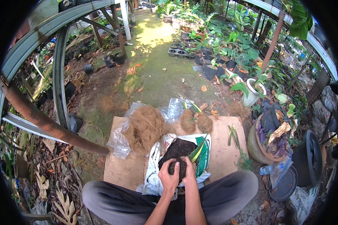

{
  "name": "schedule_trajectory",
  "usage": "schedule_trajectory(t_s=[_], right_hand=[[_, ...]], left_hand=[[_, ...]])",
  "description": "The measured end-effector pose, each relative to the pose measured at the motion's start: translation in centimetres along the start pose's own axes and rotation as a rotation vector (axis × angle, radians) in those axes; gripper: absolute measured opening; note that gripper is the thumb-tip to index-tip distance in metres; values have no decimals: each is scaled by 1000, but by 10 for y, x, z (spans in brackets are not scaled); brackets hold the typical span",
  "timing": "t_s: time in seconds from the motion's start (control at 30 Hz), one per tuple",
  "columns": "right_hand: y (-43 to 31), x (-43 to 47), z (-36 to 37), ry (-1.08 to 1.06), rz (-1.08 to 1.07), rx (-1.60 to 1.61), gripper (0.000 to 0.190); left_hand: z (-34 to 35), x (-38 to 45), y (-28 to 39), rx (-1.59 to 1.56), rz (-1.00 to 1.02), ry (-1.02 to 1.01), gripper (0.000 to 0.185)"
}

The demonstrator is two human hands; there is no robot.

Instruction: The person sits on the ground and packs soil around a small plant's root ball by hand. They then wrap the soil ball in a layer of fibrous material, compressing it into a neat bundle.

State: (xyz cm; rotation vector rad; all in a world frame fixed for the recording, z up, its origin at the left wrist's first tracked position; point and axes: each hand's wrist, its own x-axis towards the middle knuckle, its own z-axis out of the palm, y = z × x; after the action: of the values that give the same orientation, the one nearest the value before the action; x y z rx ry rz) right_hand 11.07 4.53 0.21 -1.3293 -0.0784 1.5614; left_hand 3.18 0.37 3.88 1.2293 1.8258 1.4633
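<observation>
My left hand (pixel 169 175) and my right hand (pixel 189 170) are cupped around a ball of dark soil (pixel 181 166). From its upper right side points a green and yellow striped leaf (pixel 197 152), apparently rooted in the ball. Below and beyond my hands lies an opened white and green sack (pixel 203 163) bearing print, with loose dark potting soil (pixel 178 149) in it. A large heap of brown coconut fibre (pixel 146 128) rests on clear plastic (pixel 119 140) to the left. Two fibre-wrapped balls, one left (pixel 188 121) and one right (pixel 205 123), have striped leaf cuttings at their tops.
Cardboard (pixel 225 157) lies under the sack. Cut leaf strips (pixel 234 136) and green netting twine (pixel 243 161) are on its right side. Farther right stand a clay pot (pixel 256 146), a black bucket (pixel 305 157) and a plastic bottle (pixel 270 169). A rusty pole (pixel 59 119) slants in from the left.
</observation>
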Motion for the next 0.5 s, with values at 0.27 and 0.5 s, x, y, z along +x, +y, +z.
schedule_trajectory(t_s=[0.27, 0.5], right_hand=[[-11, -13, 6, -189, -170, -285, 38], [-23, -20, 9, -439, -156, -345, 66]], left_hand=[[-4, 5, -24, -47, -240, -229, 36], [-3, 4, -47, -916, -920, -79, 48]])
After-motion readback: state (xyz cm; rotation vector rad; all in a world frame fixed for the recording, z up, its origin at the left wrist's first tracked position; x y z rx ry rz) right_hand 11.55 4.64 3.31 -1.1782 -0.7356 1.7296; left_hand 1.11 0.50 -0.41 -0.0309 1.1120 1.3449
